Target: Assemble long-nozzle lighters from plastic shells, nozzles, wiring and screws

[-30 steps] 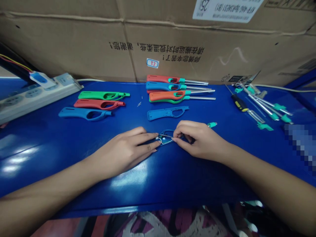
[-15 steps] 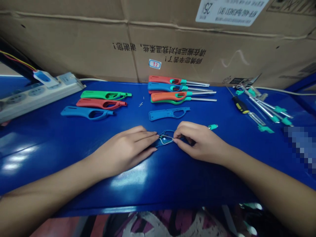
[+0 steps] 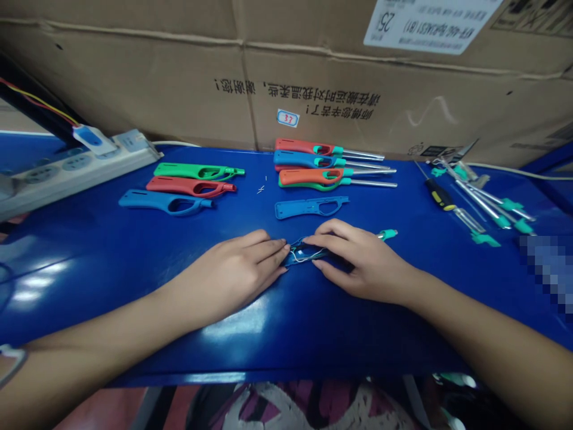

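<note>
Head view: both forearms (image 3: pixel 120 334) slant inward to a blue lighter shell (image 3: pixel 301 258) on the blue table (image 3: pixel 233 352), between the hands. The left hand (image 3: pixel 244 266), palm down, fingers nearly straight, covers one end; the right hand (image 3: pixel 364 257) arches over the other, thumb and forefinger parted. I cannot tell whether either grips it.

I see a big brown cardboard box (image 3: pixel 179 89) behind the blue worktop (image 3: pixel 286 340). A long white plastic power strip (image 3: pixel 54 186) lies left, a black-and-yellow screwdriver (image 3: pixel 439 194) right, many-coloured plastic lighters with metal tubes (image 3: pixel 295 159) between. In front, a blue plastic handle (image 3: pixel 294 258) lies between the left hand (image 3: pixel 246 263) and right hand (image 3: pixel 360 254).
</note>
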`<act>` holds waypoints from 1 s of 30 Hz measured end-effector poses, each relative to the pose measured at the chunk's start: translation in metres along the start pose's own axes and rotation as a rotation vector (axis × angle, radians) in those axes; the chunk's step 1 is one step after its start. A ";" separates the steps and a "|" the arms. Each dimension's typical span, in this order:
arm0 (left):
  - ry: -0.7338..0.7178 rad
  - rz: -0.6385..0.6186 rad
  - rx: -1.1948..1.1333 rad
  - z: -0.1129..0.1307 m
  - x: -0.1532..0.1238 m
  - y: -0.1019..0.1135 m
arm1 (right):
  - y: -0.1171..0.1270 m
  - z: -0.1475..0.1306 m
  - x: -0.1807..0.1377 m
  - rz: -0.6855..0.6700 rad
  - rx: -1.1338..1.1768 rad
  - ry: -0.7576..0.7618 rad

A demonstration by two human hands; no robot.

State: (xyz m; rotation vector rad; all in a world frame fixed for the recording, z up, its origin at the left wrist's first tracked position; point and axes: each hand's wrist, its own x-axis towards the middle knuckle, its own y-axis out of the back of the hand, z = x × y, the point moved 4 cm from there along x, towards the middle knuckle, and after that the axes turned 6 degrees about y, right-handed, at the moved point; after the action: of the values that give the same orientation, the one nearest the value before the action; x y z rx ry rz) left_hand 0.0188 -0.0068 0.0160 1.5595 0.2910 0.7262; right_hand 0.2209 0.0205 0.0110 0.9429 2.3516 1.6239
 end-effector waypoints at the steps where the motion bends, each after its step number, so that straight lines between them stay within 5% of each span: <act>1: 0.029 0.018 -0.045 -0.001 0.000 0.000 | -0.001 -0.002 0.000 -0.011 -0.053 0.012; 10: 0.161 0.049 -0.231 -0.008 -0.001 -0.001 | -0.006 -0.013 0.001 -0.125 -0.375 0.127; 19: 0.226 0.013 -0.116 -0.001 0.001 0.000 | -0.006 -0.006 -0.001 0.035 -0.138 -0.059; 30: 0.292 0.092 -0.290 -0.003 -0.001 -0.004 | -0.013 -0.009 -0.001 0.107 0.137 -0.207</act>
State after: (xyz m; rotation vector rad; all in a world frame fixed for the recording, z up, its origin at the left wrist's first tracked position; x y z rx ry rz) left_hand 0.0168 -0.0043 0.0113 1.1981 0.3145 1.0241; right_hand 0.2125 0.0096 0.0034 1.2194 2.3288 1.3379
